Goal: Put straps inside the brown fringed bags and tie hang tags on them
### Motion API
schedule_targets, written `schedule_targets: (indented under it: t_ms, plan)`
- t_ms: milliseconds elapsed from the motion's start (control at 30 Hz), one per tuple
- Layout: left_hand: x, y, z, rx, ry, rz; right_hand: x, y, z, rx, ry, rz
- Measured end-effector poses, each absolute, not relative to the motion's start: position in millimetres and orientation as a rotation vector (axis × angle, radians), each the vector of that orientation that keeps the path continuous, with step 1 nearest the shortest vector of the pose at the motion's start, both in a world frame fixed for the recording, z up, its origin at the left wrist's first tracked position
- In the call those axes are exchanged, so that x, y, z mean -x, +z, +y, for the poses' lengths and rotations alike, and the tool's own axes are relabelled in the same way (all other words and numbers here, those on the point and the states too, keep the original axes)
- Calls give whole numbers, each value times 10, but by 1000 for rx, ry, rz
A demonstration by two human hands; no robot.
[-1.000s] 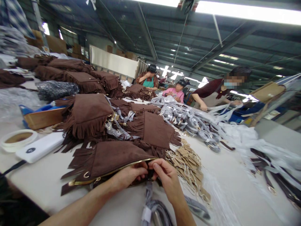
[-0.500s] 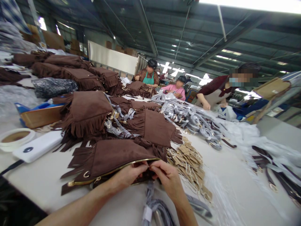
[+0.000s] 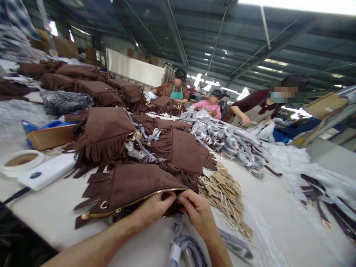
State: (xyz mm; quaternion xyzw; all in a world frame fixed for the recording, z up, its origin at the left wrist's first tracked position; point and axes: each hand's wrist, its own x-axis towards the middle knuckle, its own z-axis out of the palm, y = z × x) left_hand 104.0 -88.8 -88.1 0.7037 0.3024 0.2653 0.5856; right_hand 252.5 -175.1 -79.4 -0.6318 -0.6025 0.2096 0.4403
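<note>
A dark brown fringed bag point(image 3: 139, 181) lies on the table in front of me, its gold zipper open toward me. Both hands are at the mouth of the bag, fingertips close together. My left hand point(image 3: 158, 204) is closed in a pinch just inside the opening. My right hand point(image 3: 196, 207) pinches too, at the right end of the zipper. Whatever sits between the fingertips is too small and shaded to make out. A plastic-wrapped strap bundle point(image 3: 185, 248) lies just below the hands.
Brown paper tags with strings point(image 3: 225, 193) are heaped to the right. More fringed bags point(image 3: 108, 128) lie beyond, beside wrapped straps point(image 3: 230, 137). At left are a tape roll point(image 3: 20, 163) and a white device point(image 3: 46, 170). Co-workers stand across the table, one at right point(image 3: 256, 104).
My hands stay at the bag's opening, fingertips still pinched, with only slight movement. The view has shifted a little. The co-worker at right has moved the white plastic slightly.
</note>
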Motion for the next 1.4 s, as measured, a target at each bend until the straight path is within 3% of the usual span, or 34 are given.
schedule_targets:
  t_ms: [1400]
  plan:
    - [-1026,-982,-991,-1879,723,735,-2447,-985,-1687,1601,509,-1479]
